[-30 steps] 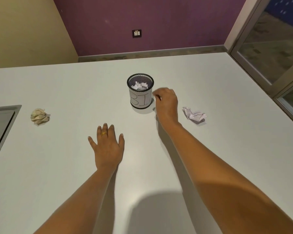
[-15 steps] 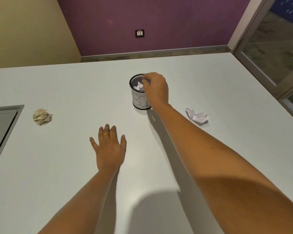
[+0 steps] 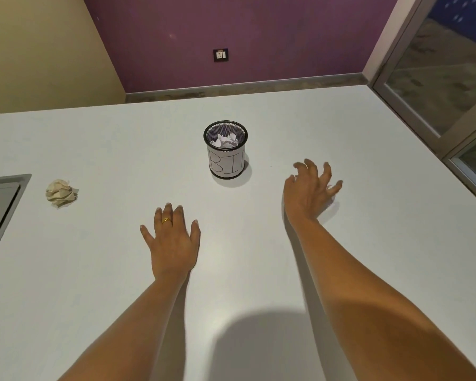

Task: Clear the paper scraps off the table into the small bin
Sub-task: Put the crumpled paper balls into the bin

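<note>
The place looks like an office or meeting room rather than a home. A wide, plain white desk fills most of the view, with a grey recessed panel set into it at 9 o'clock, the kind that covers a cable box. At 12 o'clock a purple wall carries a socket plate above a grey skirting, and a cream wall meets it at 11 o'clock. At 2 o'clock stands a metal-framed glass door. A mesh cup labelled "BIN" stands on the desk.
</note>
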Action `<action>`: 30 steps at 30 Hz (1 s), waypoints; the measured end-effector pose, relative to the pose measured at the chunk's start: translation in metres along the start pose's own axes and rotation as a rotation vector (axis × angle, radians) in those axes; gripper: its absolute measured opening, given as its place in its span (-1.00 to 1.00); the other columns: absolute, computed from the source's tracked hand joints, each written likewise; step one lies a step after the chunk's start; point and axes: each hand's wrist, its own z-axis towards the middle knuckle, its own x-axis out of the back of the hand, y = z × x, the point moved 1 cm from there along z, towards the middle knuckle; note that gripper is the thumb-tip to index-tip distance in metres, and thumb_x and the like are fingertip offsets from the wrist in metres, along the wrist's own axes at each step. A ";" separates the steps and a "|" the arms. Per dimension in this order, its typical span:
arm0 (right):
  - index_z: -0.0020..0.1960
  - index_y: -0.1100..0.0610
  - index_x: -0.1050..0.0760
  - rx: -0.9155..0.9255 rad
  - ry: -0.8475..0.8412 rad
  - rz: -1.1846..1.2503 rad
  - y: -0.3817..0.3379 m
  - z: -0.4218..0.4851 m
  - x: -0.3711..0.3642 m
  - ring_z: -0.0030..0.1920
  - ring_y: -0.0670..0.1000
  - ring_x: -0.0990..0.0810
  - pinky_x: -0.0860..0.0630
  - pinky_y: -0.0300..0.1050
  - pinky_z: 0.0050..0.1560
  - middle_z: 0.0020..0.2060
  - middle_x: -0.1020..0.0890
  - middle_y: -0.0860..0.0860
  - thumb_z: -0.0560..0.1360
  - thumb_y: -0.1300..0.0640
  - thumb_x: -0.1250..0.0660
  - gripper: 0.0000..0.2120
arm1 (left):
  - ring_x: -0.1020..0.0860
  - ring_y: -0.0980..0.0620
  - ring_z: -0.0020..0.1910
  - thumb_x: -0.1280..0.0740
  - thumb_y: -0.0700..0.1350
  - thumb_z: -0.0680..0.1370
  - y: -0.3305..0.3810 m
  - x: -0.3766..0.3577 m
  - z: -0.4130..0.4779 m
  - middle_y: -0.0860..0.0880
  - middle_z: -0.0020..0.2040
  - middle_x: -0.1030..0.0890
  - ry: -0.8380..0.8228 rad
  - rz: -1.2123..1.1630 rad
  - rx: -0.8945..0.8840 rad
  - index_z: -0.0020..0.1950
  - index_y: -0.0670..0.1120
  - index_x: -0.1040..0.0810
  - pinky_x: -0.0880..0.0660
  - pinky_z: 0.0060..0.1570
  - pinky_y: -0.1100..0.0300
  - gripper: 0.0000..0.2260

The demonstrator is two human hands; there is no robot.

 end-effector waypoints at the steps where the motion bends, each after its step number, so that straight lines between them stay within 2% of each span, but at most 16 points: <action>1: 0.22 0.01 -0.47 -0.018 -0.025 -0.032 0.004 -0.003 -0.003 0.48 0.11 -0.11 0.03 0.29 0.39 0.36 -0.41 -0.06 0.52 0.12 -0.22 -0.71 | -0.21 -0.16 0.46 -0.15 0.01 0.57 0.000 0.000 0.000 -0.18 0.42 -0.34 -0.001 -0.001 0.002 0.35 -0.17 -0.32 -0.11 0.35 -0.32 -0.58; 4: 0.27 0.03 -0.42 -0.045 -0.082 -0.067 0.013 -0.011 -0.008 0.47 0.14 -0.14 -0.04 0.26 0.38 0.39 -0.38 -0.02 0.52 0.09 -0.22 -0.68 | -0.23 -0.16 0.45 -0.17 0.00 0.56 0.000 0.000 0.000 -0.19 0.41 -0.36 0.013 0.005 -0.004 0.34 -0.18 -0.33 -0.13 0.34 -0.32 -0.59; 6: 0.28 0.04 -0.42 -0.037 -0.084 -0.033 0.017 -0.013 -0.011 0.42 0.15 -0.21 -0.19 0.14 0.32 0.36 -0.42 0.01 0.53 0.17 -0.20 -0.67 | -0.25 -0.17 0.44 -0.19 0.00 0.56 -0.001 0.000 -0.001 -0.20 0.39 -0.37 0.028 0.006 -0.009 0.33 -0.19 -0.34 -0.15 0.32 -0.32 -0.59; 9: 0.20 0.08 -0.50 -0.012 -0.034 0.041 0.018 -0.012 -0.012 0.25 0.17 -0.37 -0.34 0.00 0.10 0.17 -0.59 0.07 0.49 0.38 -0.15 -0.62 | -0.25 -0.17 0.44 -0.18 0.00 0.56 -0.001 -0.001 0.000 -0.19 0.39 -0.37 0.026 0.011 -0.006 0.33 -0.18 -0.34 -0.15 0.32 -0.33 -0.59; 11: 0.16 0.10 -0.53 -0.008 -0.007 0.106 0.014 -0.008 -0.011 0.19 0.17 -0.40 -0.39 -0.01 0.03 0.07 -0.63 0.10 0.48 0.43 -0.15 -0.62 | -0.23 -0.16 0.45 -0.16 0.02 0.56 -0.001 -0.002 0.000 -0.18 0.41 -0.36 0.012 0.003 0.001 0.34 -0.17 -0.33 -0.13 0.34 -0.32 -0.59; 16: 0.16 0.04 -0.54 -0.074 0.022 0.454 -0.021 0.001 0.001 0.20 0.00 -0.38 -0.49 -0.02 0.13 0.08 -0.60 0.03 0.48 0.38 -0.20 -0.63 | -0.20 -0.16 0.46 -0.14 0.03 0.56 -0.002 -0.003 0.001 -0.17 0.42 -0.35 0.008 -0.010 0.002 0.35 -0.16 -0.32 -0.11 0.35 -0.33 -0.58; 20: 0.16 0.10 -0.54 0.090 0.095 0.635 -0.070 0.011 0.021 0.18 0.04 -0.39 -0.49 -0.08 0.10 0.05 -0.63 0.02 0.46 0.38 -0.24 -0.66 | -0.19 -0.14 0.47 -0.12 0.04 0.57 -0.002 -0.003 0.000 -0.16 0.43 -0.33 0.001 -0.004 0.009 0.36 -0.14 -0.31 -0.11 0.35 -0.32 -0.58; 23: 0.16 0.09 -0.54 0.189 0.081 0.713 -0.101 0.016 0.029 0.19 0.03 -0.39 -0.52 -0.10 0.07 0.06 -0.62 -0.02 0.46 0.37 -0.26 -0.66 | -0.21 -0.14 0.46 -0.14 0.04 0.56 -0.001 -0.002 0.000 -0.16 0.42 -0.34 0.006 -0.006 0.010 0.36 -0.15 -0.32 -0.12 0.35 -0.32 -0.58; 27: 0.13 0.08 -0.56 0.367 -0.094 0.679 -0.133 0.020 0.031 0.18 0.01 -0.39 -0.49 -0.07 0.07 0.03 -0.63 -0.02 0.45 0.37 -0.25 -0.67 | -0.19 -0.13 0.47 -0.12 0.04 0.57 -0.001 -0.002 0.000 -0.15 0.44 -0.32 -0.004 -0.011 0.017 0.37 -0.14 -0.30 -0.10 0.36 -0.31 -0.57; 30: 0.04 0.17 -0.59 0.455 -0.228 0.508 -0.146 0.026 0.025 0.09 0.14 -0.46 -0.55 0.11 0.00 -0.18 -0.60 0.08 0.44 0.40 -0.21 -0.71 | -0.18 -0.12 0.48 -0.11 0.05 0.57 0.000 -0.001 0.000 -0.14 0.45 -0.31 -0.008 0.003 0.015 0.38 -0.13 -0.29 -0.10 0.37 -0.30 -0.57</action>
